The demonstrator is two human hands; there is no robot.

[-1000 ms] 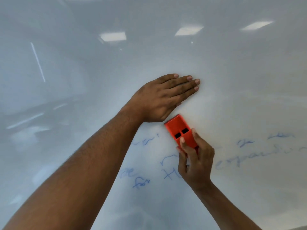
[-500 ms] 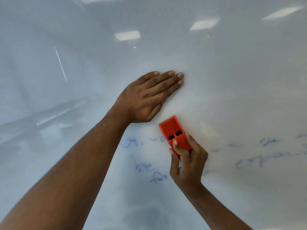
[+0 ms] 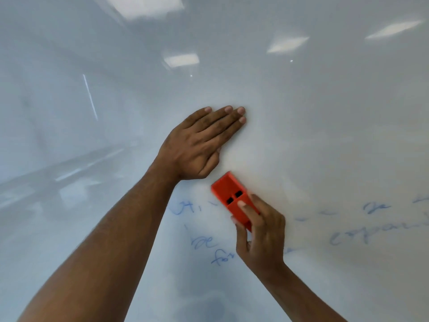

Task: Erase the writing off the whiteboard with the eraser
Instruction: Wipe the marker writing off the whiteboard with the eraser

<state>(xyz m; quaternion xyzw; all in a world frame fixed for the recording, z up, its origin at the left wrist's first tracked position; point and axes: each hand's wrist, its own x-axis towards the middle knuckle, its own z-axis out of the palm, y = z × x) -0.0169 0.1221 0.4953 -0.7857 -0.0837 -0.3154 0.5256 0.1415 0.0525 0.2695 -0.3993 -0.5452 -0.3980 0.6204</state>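
The glossy whiteboard (image 3: 325,126) fills the whole view. My right hand (image 3: 261,235) grips the orange eraser (image 3: 228,192) and presses it flat on the board, long end pointing up-left. My left hand (image 3: 199,145) lies flat on the board just above the eraser, fingers together and holding nothing. Faint blue writing (image 3: 203,242) sits left of and below the eraser. More blue writing (image 3: 352,233) runs to the right of my right hand. My hand hides the eraser's lower end.
Ceiling lights (image 3: 181,59) and a room reflect in the board's upper half. A dim reflection of a person (image 3: 204,305) shows at the bottom middle. The board's edges are outside the view.
The eraser has slid left and slightly down across the writing; strokes beneath it, near the middle, are gone. The view has shifted, and my left hand stays flat on the board.
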